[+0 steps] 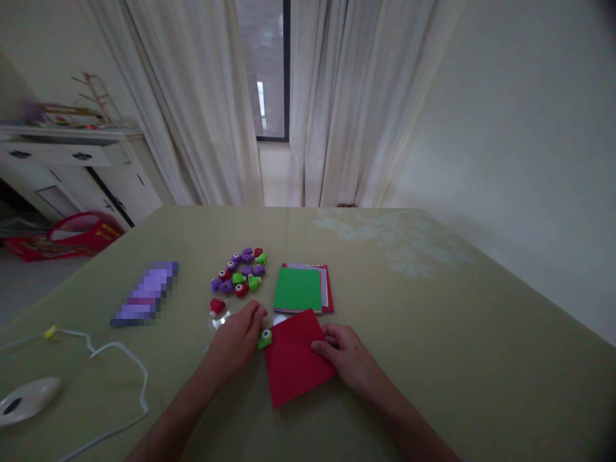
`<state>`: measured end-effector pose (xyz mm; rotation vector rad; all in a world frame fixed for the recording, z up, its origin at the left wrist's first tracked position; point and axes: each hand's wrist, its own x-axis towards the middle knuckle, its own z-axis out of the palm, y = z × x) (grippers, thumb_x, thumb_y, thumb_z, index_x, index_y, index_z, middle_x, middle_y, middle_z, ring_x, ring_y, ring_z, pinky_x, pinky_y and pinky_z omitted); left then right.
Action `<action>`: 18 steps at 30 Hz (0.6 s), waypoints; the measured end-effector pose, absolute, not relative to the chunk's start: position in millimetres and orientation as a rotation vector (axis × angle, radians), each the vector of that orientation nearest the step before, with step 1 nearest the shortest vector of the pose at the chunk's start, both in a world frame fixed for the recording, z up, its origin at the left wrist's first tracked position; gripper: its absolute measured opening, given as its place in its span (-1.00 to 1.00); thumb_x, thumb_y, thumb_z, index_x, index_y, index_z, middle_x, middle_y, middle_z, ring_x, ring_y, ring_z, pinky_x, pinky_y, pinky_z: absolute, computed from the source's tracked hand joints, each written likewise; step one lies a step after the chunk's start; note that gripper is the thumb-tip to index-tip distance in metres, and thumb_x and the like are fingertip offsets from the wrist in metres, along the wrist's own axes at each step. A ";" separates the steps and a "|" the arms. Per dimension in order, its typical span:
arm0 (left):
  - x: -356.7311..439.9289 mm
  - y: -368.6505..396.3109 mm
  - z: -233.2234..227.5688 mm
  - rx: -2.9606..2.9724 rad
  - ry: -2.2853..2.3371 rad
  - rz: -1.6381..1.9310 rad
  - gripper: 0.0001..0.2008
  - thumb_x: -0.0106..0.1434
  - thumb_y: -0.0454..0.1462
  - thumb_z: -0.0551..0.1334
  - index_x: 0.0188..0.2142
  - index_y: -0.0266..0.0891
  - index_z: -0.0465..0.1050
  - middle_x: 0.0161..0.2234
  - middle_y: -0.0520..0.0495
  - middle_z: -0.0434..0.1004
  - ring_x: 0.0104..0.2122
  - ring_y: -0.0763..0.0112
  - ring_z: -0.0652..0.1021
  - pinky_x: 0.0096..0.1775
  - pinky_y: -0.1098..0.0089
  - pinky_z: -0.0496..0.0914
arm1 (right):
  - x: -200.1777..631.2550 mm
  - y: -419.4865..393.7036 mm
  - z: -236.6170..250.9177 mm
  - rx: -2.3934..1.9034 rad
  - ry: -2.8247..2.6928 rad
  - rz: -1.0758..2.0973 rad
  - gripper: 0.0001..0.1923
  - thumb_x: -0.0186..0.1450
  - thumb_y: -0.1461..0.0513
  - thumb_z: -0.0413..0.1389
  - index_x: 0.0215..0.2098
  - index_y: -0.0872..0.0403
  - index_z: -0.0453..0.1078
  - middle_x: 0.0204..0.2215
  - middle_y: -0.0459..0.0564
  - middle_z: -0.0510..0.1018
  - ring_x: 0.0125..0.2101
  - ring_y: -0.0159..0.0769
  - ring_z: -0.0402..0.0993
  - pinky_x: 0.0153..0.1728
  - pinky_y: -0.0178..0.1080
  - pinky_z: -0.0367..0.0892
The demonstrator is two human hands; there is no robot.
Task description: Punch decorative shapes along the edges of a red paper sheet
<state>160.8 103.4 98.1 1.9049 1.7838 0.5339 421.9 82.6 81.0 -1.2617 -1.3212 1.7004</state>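
Observation:
A square sheet of red paper (296, 362) is tilted over the table in front of me. My right hand (344, 350) pinches its right edge, with the thumb on top and the fingers partly behind. At the paper's upper left corner sits a small green clip (264, 339) with a white eye-like spot. My left hand (240, 333) is at this clip, its fingers curled closed against it; the thumb is hard to make out. Just beyond the paper lies a stack of coloured sheets, a green sheet (298, 289) on top. A red clip (217, 306) lies beside my left hand.
Several purple, red and green clips (238, 278) lie grouped left of the stack. Farther left is a blurred purple object (147, 294). A white cable (144, 378) and a white mouse-like device (29, 399) lie at the near left of the green table (462, 359).

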 end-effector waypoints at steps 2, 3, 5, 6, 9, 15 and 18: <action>160.9 104.1 98.0 1.921 1.791 0.556 -0.70 0.54 -0.15 -0.08 -0.28 -0.09 0.32 -0.41 -0.04 0.59 -0.35 0.17 0.62 -0.31 0.30 0.33 | 421.6 82.0 83.1 -1.264 -1.326 1.698 -0.69 0.24 0.05 0.30 -0.18 0.09 0.51 -0.22 0.10 0.74 -0.17 -0.02 0.70 -0.22 -0.16 0.46; 161.2 105.1 98.2 1.931 1.799 0.571 -0.70 0.54 -0.15 -0.07 -0.28 -0.10 0.33 -0.39 -0.05 0.60 -0.33 0.17 0.63 -0.30 0.29 0.34 | 421.4 81.8 84.0 -1.266 -1.324 1.698 -0.69 0.24 0.05 0.30 -0.18 0.09 0.51 -0.23 0.10 0.74 -0.18 -0.03 0.70 -0.22 -0.16 0.46; 163.0 109.1 99.3 1.951 1.825 0.608 -0.70 0.54 -0.16 -0.06 -0.26 -0.10 0.36 -0.34 -0.08 0.64 -0.28 0.14 0.65 -0.26 0.27 0.36 | 420.7 81.8 85.1 -1.266 -1.320 1.699 -0.69 0.24 0.05 0.30 -0.18 0.09 0.52 -0.23 0.09 0.74 -0.18 -0.03 0.70 -0.22 -0.16 0.47; 164.6 112.3 100.3 1.958 1.846 0.629 -0.70 0.54 -0.16 -0.06 -0.25 -0.11 0.38 -0.31 -0.10 0.65 -0.25 0.12 0.66 -0.24 0.26 0.37 | 420.3 82.0 85.1 -1.264 -1.318 1.700 -0.69 0.23 0.06 0.29 -0.17 0.09 0.53 -0.24 0.09 0.74 -0.19 -0.04 0.70 -0.22 -0.16 0.47; 173.9 127.0 103.6 1.970 1.933 0.704 -0.70 0.55 -0.20 -0.06 -0.20 -0.13 0.41 -0.22 -0.16 0.69 -0.19 0.06 0.68 -0.19 0.20 0.43 | 419.9 83.0 83.6 -1.257 -1.319 1.706 -0.69 0.23 0.06 0.29 -0.16 0.09 0.54 -0.23 0.09 0.75 -0.19 -0.05 0.70 -0.22 -0.17 0.46; 202.5 158.4 101.7 2.097 2.066 0.888 -0.72 0.45 -0.36 -0.01 0.04 -0.29 0.40 0.04 -0.37 0.60 0.09 0.00 0.60 0.13 0.08 0.44 | 421.1 82.8 80.2 -1.248 -1.336 1.675 -0.70 0.23 0.06 0.29 -0.17 0.08 0.54 -0.25 0.08 0.74 -0.18 -0.04 0.70 -0.21 -0.16 0.45; 211.5 162.7 95.1 2.211 2.060 0.882 -0.71 0.40 -0.42 0.03 0.00 -0.30 0.45 0.00 -0.35 0.60 0.08 -0.01 0.59 0.15 0.07 0.43 | 421.3 81.9 80.6 -1.249 -1.333 1.672 -0.71 0.24 0.05 0.28 -0.19 0.08 0.53 -0.25 0.08 0.73 -0.18 -0.02 0.69 -0.22 -0.15 0.45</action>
